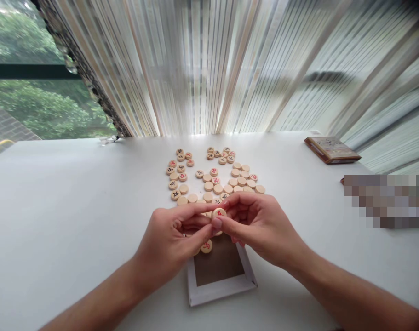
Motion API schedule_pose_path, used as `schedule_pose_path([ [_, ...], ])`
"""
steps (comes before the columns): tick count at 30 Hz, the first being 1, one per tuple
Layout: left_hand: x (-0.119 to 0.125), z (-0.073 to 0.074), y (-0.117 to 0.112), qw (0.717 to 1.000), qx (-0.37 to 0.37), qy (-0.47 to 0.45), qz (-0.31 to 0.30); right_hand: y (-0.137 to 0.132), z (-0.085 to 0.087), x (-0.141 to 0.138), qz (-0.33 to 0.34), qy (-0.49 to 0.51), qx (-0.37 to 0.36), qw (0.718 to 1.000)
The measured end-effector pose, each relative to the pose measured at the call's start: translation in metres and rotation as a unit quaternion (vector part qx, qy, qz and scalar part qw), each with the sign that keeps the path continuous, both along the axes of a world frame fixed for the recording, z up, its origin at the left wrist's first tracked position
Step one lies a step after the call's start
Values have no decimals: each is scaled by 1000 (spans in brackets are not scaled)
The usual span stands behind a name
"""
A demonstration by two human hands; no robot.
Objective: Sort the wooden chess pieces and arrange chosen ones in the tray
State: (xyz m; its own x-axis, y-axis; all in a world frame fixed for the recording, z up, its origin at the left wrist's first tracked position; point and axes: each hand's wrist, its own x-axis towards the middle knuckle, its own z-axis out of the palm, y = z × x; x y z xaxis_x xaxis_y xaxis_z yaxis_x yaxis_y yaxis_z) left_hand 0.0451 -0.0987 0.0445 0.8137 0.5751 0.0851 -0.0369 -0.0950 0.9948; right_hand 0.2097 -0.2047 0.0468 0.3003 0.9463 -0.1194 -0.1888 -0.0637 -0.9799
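Above the white-rimmed tray (pixel 223 289), we've got our left hand (pixel 171 232) and right hand (pixel 264 225) pinching a red-marked disc (pixel 219 213) between them, and there's a red-lettered piece (pixel 206 246) sitting inside, toward the far left.

From one camera on the head we look forward and down across the surface (pixel 92 207), our left hand (pixel 171 234) and right hand (pixel 261 225) near, just below frame centre, the curtain (pixel 195 69) farther off along the top.
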Motion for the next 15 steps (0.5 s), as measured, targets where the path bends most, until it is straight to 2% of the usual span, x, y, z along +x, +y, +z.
schedule_pose_path([
  [4, -1, 0, -2, 994, 107, 5, 3, 0, 3, 0, -1, -19, -12, 1000],
  [8, -3, -2, 0, 986, 165, 5, 1, 0, 6, 1, 15, -19, -13, 1000],
  [11, -4, -4, 1, 983, 182, -8, 15, 0, 8, 2, 25, -7, -4, 1000],
  [15, -4, -6, 2, 988, 151, -20, 32, 1, 8, 4, 41, 14, 7, 999],
])
